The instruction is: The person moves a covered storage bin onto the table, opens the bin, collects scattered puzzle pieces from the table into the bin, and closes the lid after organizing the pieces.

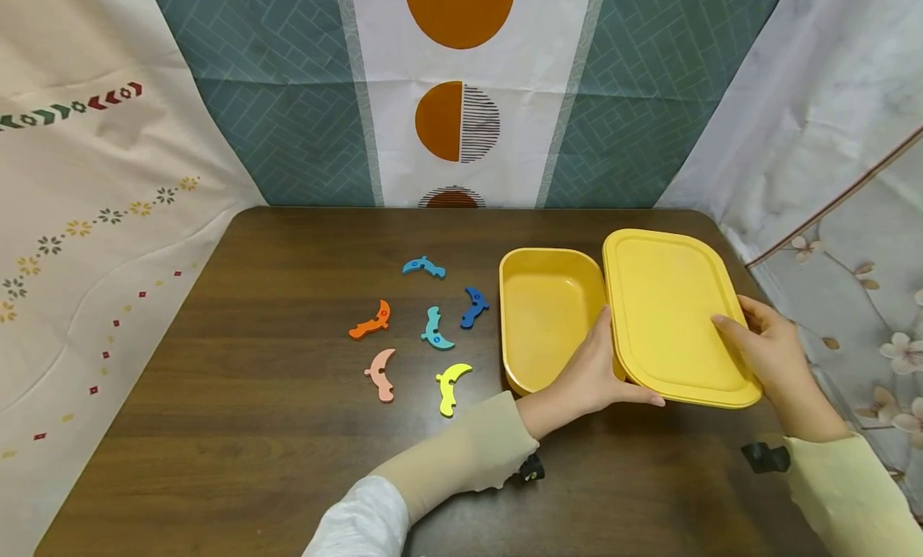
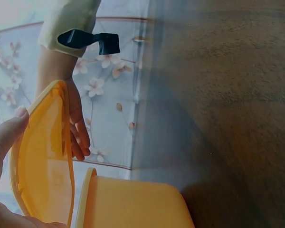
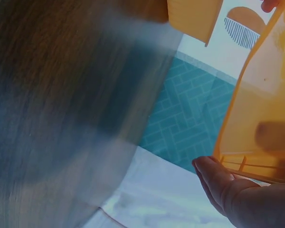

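Note:
Both hands hold a yellow lid (image 1: 674, 316) above the right part of the table. The left hand (image 1: 586, 373) grips the lid by its left edge near the lower corner, with its back over the open box. At the lid's right edge, the right hand (image 1: 775, 349) has its thumb on top and its other fingers partly hidden beneath. An open yellow box (image 1: 551, 316) stands on the table just left of the lid, and its visible inside is bare. In the left wrist view, the lid (image 2: 42, 156) is tilted beside the box wall (image 2: 133, 204).
Several small flat curved pieces lie left of the box, among them an orange piece (image 1: 371, 320), a pink piece (image 1: 380, 375) and a yellow piece (image 1: 449, 389). Others are blue and teal. Patterned cloths (image 1: 288, 92) hang behind and beside the brown table (image 1: 252, 381).

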The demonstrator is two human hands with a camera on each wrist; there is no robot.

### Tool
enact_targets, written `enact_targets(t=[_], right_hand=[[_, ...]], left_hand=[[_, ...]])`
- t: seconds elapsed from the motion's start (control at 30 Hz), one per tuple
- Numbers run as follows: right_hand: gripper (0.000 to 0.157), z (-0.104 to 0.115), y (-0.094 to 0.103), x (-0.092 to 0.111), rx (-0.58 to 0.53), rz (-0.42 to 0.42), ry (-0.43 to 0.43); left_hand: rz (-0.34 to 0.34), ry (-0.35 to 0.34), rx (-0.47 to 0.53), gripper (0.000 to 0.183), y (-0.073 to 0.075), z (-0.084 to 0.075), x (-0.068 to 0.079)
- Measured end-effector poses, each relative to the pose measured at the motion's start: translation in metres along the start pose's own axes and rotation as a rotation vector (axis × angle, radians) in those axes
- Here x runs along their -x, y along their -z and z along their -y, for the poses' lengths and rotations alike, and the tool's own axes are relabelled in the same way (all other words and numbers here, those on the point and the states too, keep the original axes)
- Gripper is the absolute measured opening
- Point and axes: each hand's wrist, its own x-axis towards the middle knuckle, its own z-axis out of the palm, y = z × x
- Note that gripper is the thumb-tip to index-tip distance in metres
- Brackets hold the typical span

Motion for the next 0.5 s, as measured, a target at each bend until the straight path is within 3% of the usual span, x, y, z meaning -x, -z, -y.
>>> enact_targets(t=[0.13, 0.5], right_hand=[[0.069, -0.002, 0.002, -0.001, 0.016, -0.01, -0.01], [0.067, -0.008, 0.01, -0.003, -0.04, 0.0, -0.036]], left_hand=[[-0.004, 0.021, -0.012, 0.12, -0.003, -0.001, 0.0], [-0.034, -0.008, -0.048, 0.118, -0.016, 0.0, 0.001]])
